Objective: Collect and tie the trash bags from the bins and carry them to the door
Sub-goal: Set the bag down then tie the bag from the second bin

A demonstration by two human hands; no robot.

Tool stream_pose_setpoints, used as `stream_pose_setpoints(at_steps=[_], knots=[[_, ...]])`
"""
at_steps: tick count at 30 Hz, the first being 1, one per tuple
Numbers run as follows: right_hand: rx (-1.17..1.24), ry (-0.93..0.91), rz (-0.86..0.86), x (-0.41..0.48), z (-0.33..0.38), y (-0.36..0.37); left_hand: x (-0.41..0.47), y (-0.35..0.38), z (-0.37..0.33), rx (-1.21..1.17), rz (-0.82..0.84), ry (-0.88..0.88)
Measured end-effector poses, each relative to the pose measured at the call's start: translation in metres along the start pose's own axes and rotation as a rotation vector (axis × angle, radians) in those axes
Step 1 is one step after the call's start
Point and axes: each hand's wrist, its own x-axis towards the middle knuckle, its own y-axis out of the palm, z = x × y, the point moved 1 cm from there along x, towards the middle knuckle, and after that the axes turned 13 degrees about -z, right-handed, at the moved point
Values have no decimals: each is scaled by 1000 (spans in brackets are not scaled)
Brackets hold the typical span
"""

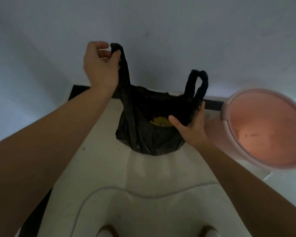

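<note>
A black trash bag (143, 134) with two loop handles stands on the pale floor in front of me, its mouth open and something yellow showing inside. My left hand (101, 65) pinches the left handle and holds it up high. My right hand (191, 124) grips the bag's rim just below the right handle, which stands up free. A pink round bin (263, 127) sits to the right of the bag, with no liner visible in it.
A grey wall (161, 23) with a dark baseboard (212, 104) rises right behind the bag. My light clothing and feet (108, 230) fill the bottom of the view. Pale floor tiles (101, 159) lie between me and the bag.
</note>
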Motion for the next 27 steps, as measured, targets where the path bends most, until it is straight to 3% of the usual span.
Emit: stream_pose_setpoints(at_steps=[4, 8, 12, 17, 19, 24, 27], knots=[[87, -232, -11, 41, 2, 27, 13, 30, 30, -109, -63, 7], [153, -208, -43, 72, -10, 53, 18, 51, 56, -224, -117, 58], [142, -315, -144, 89, -20, 72, 4, 45, 80, -146, -250, 176], [174, -463, -103, 93, -13, 76, -43, 29, 143, 155, -8, 332], [197, -462, -83, 83, -12, 70, -55, 33, 158, 188, 88, 246], [277, -328, -15, 52, -30, 57, -53, 37, 160, -198, 247, -305], [275, -339, 11, 42, -31, 53, -55, 39, 150, -195, 366, -358]])
